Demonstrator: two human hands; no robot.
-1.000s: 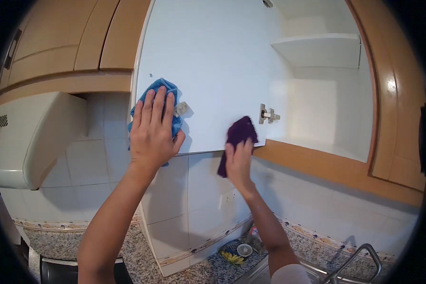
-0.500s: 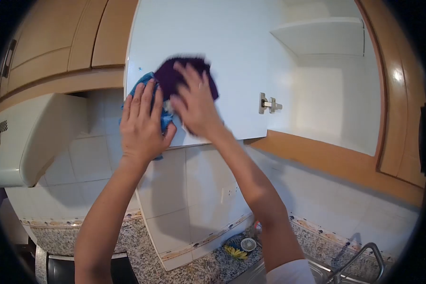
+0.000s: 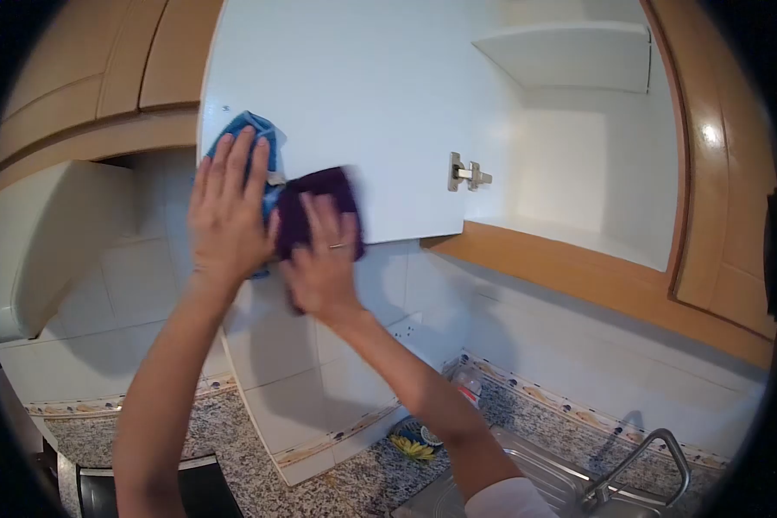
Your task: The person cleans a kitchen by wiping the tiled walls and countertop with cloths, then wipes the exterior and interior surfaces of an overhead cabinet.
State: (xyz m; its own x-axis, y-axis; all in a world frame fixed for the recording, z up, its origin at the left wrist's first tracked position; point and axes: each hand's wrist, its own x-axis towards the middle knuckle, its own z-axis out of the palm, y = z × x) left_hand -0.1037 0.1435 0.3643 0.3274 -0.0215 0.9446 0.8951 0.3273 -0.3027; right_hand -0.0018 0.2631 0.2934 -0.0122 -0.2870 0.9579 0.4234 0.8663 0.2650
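Note:
My left hand (image 3: 225,211) lies with fingers stretched over a blue cloth (image 3: 263,134), pressing it against the white inner face of the cabinet door (image 3: 345,86) near its outer edge. Beside it, my right hand (image 3: 324,259) holds a dark purple cloth (image 3: 341,194) at the door's lower edge. The fingers of this hand are spread on the cloth, and a ring shows on one of them. Part of the purple cloth hangs below the edge and is blurred.
A metal hinge (image 3: 468,172) joins the door to the open cabinet with a white shelf (image 3: 570,56). At left is a range hood (image 3: 43,233). Below are a granite counter (image 3: 259,432), a black hob (image 3: 207,492), a sink (image 3: 527,466), a faucet (image 3: 678,457) and a plastic bottle (image 3: 466,380).
My right hand has moved the purple cloth down to the door's lower edge. My left hand remains over the blue cloth, and the view has shifted slightly.

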